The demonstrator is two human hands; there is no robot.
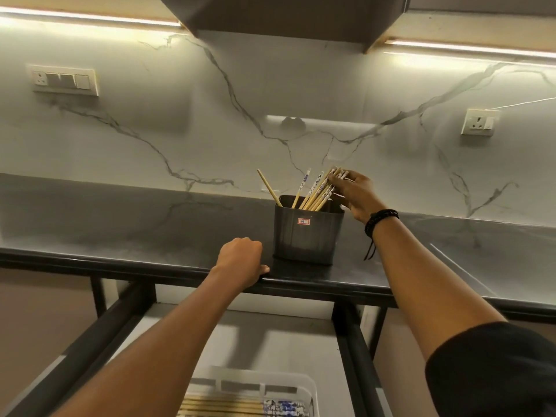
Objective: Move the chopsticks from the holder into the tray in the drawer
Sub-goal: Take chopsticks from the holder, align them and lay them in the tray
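— Which step?
— Near me, the tray [313, 386] in the open drawer [270, 341] holds sticks [222, 406] lying left to right. My left hand [240, 260] grips the counter [120, 230] edge. Beyond, my right hand [355, 194] pinches a bunch of chopsticks [316, 191] standing in the holder [307, 236], tops leaning right.
— Next?
— Lift them clear, I'd say, then turn them flat.

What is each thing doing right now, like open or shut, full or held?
Chopsticks, in holder, leaning right, tops gripped by right hand.
Holder, upright on counter.
Left hand, curled, resting on counter edge.
Drawer, pulled open.
Tray, in drawer, sticks already laid inside.
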